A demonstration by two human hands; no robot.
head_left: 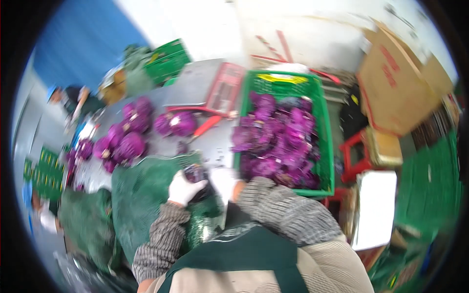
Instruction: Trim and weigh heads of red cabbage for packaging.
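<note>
Grey table (210,141) | left hand (184,188) grips round purple cabbage (195,173) | green mesh bag (141,195)

Left hand (184,188) presses purple cabbage (195,173) into green net bag (141,195).

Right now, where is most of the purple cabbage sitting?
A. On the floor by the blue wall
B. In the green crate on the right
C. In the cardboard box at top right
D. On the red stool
B: the green crate is piled full of purple cabbage, more than the loose heads on the table; the left hand holds one head over a green net bag.
</note>
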